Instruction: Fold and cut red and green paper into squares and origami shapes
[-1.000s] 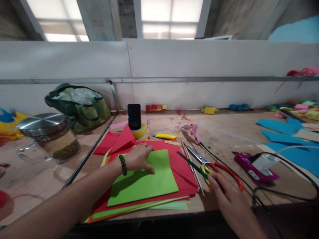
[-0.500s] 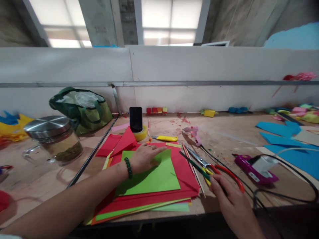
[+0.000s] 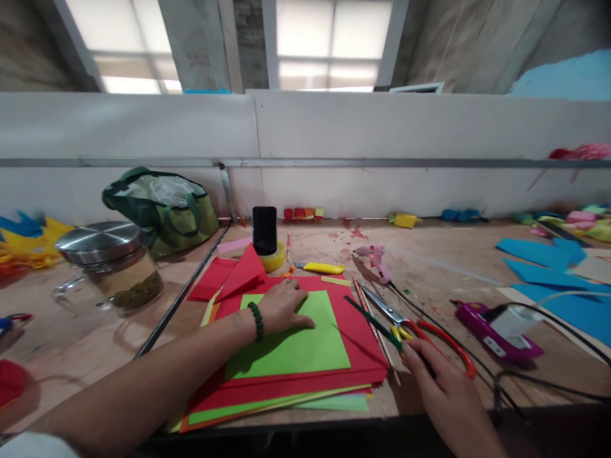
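My left hand lies with its fingers stretched out over a bright green paper sheet, which rests on red sheets. My right hand is closed around the near end of a slim, dark green tool with a darker tip. Its exact kind is unclear, and the grip hides its near end. The tip points away to the left, over the red sheets' right edge. Beside it lie large scissors with red handles, close to my right fingers, and a smaller yellow-handled item, partly hidden.
A yellow utility knife and a phone, propped on a tape roll, stand beyond the paper. Farther right are a pink glue gun, a purple power strip and its cables. At left stands a lidded glass jar.
My left hand has shifted slightly on the green sheet, its thumb now farther from the fingers. My right hand keeps its hold. The whole view has shifted a little.
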`<state>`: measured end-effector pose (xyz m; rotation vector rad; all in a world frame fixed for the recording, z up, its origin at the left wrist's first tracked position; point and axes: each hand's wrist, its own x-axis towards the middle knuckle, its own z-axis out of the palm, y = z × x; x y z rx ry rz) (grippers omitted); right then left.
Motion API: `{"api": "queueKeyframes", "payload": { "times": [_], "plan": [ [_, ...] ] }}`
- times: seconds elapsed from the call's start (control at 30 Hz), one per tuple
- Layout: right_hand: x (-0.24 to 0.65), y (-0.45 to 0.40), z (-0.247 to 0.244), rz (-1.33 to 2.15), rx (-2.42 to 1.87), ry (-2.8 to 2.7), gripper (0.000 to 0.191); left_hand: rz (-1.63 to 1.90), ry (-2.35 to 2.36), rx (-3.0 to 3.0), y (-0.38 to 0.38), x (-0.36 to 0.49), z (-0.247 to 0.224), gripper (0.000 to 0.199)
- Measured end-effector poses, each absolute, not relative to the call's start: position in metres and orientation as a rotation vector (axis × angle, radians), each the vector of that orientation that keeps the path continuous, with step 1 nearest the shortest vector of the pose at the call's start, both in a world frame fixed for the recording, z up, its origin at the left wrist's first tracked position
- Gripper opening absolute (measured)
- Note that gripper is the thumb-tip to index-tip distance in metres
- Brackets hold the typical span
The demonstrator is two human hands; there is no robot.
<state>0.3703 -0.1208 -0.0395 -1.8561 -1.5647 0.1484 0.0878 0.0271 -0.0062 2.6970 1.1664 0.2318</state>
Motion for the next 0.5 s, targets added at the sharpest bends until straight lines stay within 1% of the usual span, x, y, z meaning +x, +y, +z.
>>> {"api": "queueKeyframes", "payload": {
  "times": [0.13, 0.23, 0.3, 0.43, 0.5],
  "plan": [
    [0.366, -0.123, -0.038, 0.156, -1.851, -1.556, 0.033, 0.192, 1.214, 2.642, 0.032, 0.092, -0.002, 0.063],
    [0.367, -0.124, -0.038, 0.129, -1.829, -1.574, 0.032, 0.206, 1.219, 2.622, 0.032, 0.097, 0.001, 0.06],
    [0.37, -0.124, -0.039, 0.122, -1.825, -1.577, 0.032, 0.248, 1.214, 2.624, 0.03, 0.1, 0.002, 0.053],
    [0.372, -0.124, -0.04, 0.16, -1.85, -1.554, 0.033, 0.352, 1.166, 2.627, 0.024, 0.102, 0.005, 0.025],
    [0.369, -0.123, -0.037, 0.179, -1.865, -1.548, 0.034, 0.385, 1.117, 2.616, 0.024, 0.101, 0.008, 0.019]
  ]
}}
